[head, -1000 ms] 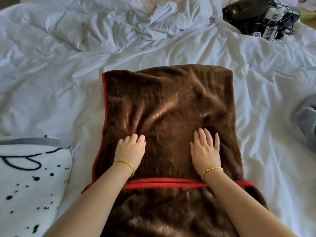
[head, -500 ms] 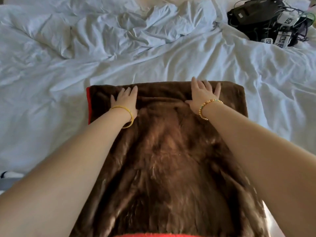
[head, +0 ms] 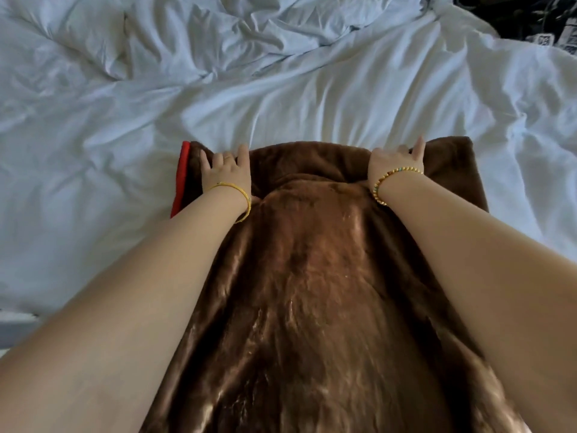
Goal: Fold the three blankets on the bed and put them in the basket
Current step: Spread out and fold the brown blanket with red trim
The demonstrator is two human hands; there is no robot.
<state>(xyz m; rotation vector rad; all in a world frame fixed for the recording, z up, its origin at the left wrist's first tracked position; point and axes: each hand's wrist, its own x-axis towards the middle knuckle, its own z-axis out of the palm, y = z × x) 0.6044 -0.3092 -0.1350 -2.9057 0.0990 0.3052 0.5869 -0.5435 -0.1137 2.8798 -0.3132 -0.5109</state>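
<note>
A brown plush blanket [head: 315, 292] with a red trim [head: 182, 179] lies lengthwise on the bed, reaching from my body to mid-frame. Both my arms stretch over it to its far edge. My left hand [head: 226, 170], with a gold bangle, sits at the far left corner, fingers bent onto the edge. At the far right part of the edge, my right hand [head: 395, 160], with a beaded bracelet, has its fingers curled over the blanket. The plush bulges up between my wrists. No other blanket and no basket are in sight.
Rumpled white bedding [head: 281, 89] spreads beyond and to both sides of the blanket. A black heap of devices and cables [head: 537, 20] lies at the top right corner. A strip of grey and white fabric [head: 14, 326] shows at the left edge.
From the blanket's near part my hands slid away from me to its far edge, and my head leaned forward. In the last half second the fingers bent over that edge.
</note>
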